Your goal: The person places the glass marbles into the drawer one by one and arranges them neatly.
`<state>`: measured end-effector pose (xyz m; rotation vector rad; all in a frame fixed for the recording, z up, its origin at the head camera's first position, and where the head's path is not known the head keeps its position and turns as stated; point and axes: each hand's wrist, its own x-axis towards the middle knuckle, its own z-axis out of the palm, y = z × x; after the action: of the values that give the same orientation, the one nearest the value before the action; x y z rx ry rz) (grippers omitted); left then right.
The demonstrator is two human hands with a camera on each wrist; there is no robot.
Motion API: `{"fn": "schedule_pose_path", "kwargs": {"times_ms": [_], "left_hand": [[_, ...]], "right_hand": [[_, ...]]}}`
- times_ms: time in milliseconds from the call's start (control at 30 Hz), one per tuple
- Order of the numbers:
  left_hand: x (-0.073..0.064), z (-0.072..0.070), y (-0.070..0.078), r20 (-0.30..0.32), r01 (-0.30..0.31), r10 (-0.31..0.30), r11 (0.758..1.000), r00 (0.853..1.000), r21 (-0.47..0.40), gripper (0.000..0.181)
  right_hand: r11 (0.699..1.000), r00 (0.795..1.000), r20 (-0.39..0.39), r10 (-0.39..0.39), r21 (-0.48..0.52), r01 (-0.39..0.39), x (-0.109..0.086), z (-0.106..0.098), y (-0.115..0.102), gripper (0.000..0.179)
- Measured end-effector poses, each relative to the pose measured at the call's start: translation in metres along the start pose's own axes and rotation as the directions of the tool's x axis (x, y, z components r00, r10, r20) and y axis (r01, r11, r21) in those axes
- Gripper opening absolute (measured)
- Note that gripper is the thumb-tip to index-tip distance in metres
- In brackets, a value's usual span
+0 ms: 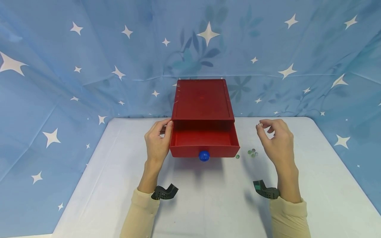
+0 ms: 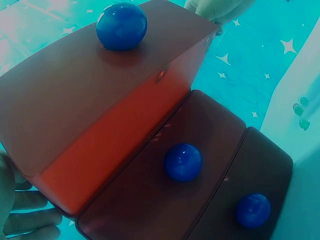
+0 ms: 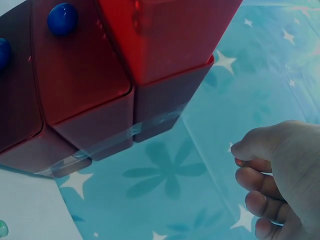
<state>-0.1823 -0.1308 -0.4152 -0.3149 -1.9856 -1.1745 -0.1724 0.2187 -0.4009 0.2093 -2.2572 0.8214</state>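
A red drawer cabinet [image 1: 203, 99] stands on the table with its top drawer [image 1: 205, 151] pulled out; a blue round knob [image 1: 204, 156] sits on the drawer front. My left hand [image 1: 157, 142] touches the left side of the cabinet beside the drawer, and in the left wrist view its fingers [image 2: 30, 220] lie fairly straight along that side. To the right of the cabinet, my right hand [image 1: 278, 140] is raised and pinches a small marble [image 1: 260, 124] between thumb and index finger. The fingers mostly hide this marble in the right wrist view.
Several greenish glass marbles [image 1: 253, 155] lie on the white table [image 1: 205, 205] right of the drawer, with a single marble [image 1: 237, 156] nearer its corner. Two lower drawers, each with a blue knob [image 2: 183, 162], are closed. A blue star-patterned cloth [image 1: 119, 49] hangs behind.
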Motion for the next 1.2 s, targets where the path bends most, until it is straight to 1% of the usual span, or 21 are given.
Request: {"fn": "schedule_pose_path", "kwargs": {"times_ms": [133,300,500,833,1067,1200], "left_hand": [[-0.001,0.0,0.0,-0.003,0.005,-0.005,1.0,1.0,-0.009,0.019],[-0.001,0.0,0.0,-0.01,0.007,-0.007,1.0,1.0,-0.019,0.018],[-0.001,0.0,-0.002,-0.006,0.008,-0.008,1.0,1.0,-0.013,0.019],[-0.001,-0.001,0.0,0.001,0.0,-0.001,1.0,1.0,0.01,0.02],[0.0,0.0,0.001,0.005,0.001,-0.001,1.0,1.0,0.013,0.021],[0.0,0.0,0.001,0.005,0.0,0.0,1.0,1.0,0.011,0.02]], "right_hand": [[1.0,1.0,-0.017,-0.023,0.016,0.023,0.0,-0.003,-0.005,0.019],[0.998,0.999,-0.036,-0.033,0.044,0.035,0.0,-0.005,-0.011,0.018],[0.996,0.997,-0.057,-0.053,0.062,0.057,-0.001,-0.006,-0.017,0.019],[0.993,0.995,-0.054,-0.085,0.079,0.09,-0.001,-0.011,-0.029,0.021],[0.985,0.989,-0.091,-0.118,0.114,0.128,-0.001,-0.012,-0.036,0.02],[0.982,0.988,-0.09,-0.125,0.129,0.136,-0.002,-0.013,-0.041,0.021]]}}
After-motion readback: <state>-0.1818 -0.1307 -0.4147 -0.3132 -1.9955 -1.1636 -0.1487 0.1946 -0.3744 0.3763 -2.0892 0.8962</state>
